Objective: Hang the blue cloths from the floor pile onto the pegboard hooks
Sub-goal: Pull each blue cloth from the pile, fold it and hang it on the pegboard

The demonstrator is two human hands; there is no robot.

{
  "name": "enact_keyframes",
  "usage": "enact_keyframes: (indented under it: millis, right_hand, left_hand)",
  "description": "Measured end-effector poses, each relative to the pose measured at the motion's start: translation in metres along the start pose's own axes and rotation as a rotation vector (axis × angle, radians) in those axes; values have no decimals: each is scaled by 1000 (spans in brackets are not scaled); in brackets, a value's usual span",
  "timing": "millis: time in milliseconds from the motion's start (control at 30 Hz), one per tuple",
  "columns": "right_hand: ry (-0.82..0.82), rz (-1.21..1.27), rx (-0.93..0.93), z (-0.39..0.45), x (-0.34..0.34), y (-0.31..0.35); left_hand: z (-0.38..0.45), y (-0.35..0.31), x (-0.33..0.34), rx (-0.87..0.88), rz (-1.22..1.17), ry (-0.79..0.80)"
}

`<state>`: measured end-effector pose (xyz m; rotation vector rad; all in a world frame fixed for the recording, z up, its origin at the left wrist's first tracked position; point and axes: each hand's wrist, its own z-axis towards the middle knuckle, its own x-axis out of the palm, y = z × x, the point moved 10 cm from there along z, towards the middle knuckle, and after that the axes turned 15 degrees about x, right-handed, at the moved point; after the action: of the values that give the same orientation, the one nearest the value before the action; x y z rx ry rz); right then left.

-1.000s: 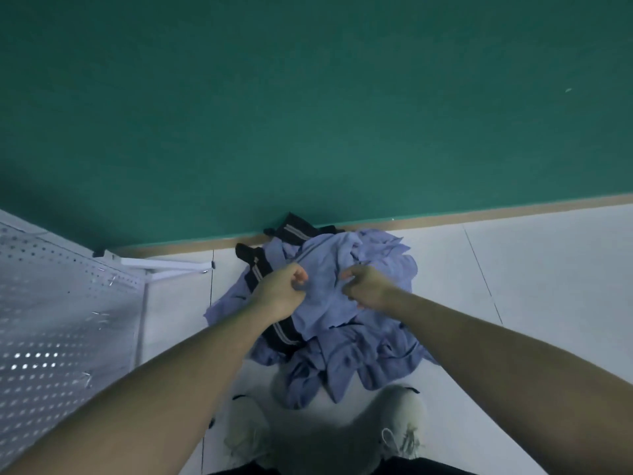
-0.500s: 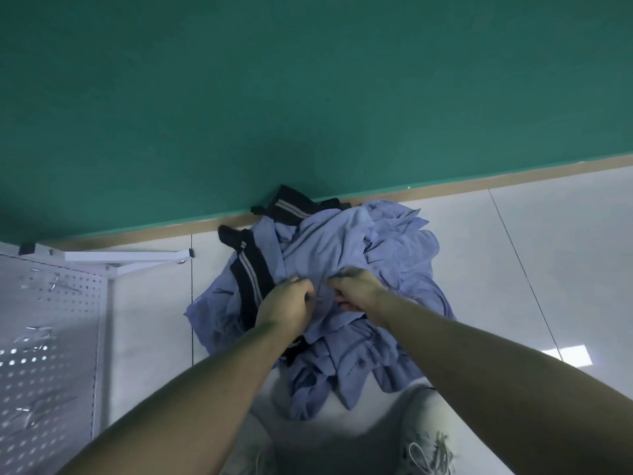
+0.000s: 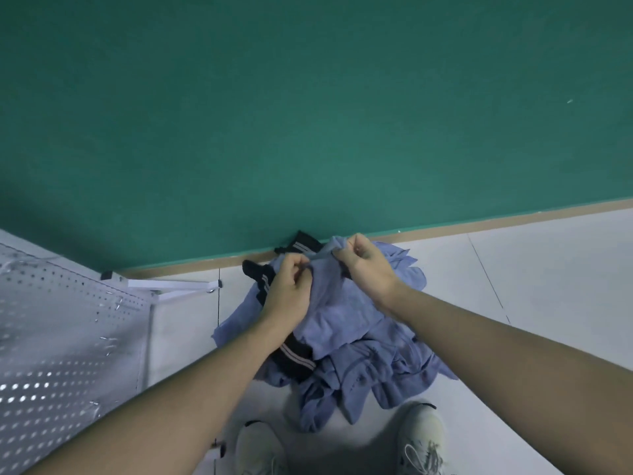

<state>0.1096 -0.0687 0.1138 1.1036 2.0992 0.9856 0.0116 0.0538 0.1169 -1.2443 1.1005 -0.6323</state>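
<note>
A pile of blue cloths (image 3: 370, 368) with black striped trim lies on the white floor against the green wall. One blue cloth (image 3: 337, 308) is raised above the pile. My left hand (image 3: 287, 289) and my right hand (image 3: 368, 267) both pinch its top edge, close together. The white pegboard (image 3: 58, 341) with small metal hooks stands at the lower left, apart from both hands.
The green wall (image 3: 308, 114) with a tan baseboard runs behind the pile. The pegboard's white foot bar (image 3: 171, 286) lies on the floor left of the pile. My two pale shoes (image 3: 421, 437) stand just in front of the cloths.
Both hands have risen from the pile, lifting one blue cloth by its top edge. The view has tilted up, showing more of the pegboard.
</note>
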Motion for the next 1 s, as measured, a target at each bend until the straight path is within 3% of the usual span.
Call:
enact_keyframes:
  millis: [200,333,467,533,667,767,1000]
  right_hand:
    - [96,103,-91,-69,-11,79]
    - [57,-32,-222,-123,-21,132]
    - [133,-169,-323,-178,-29,172]
    - [69,-321,-392,-202,-34,190]
    - [-86,-447,-471,-240,-52,228]
    - [0,-302,-437,-273,-60,249]
    - [85,-404,-380,-326,-50,276]
  left_hand:
    - [-13,-95,-34,16,-59,-42]
    - [-25,-161,-56,-4,-167,-71]
    - [-41,-231,-72,-16,-455,-80]
    - [-51,-266,-85,30,-489,-83]
    - [-77,-314,-107,113,-391,-9]
    - [-99,-333,-125,150,-260,-24]
    - [-132,-356,-159,193,32,-98]
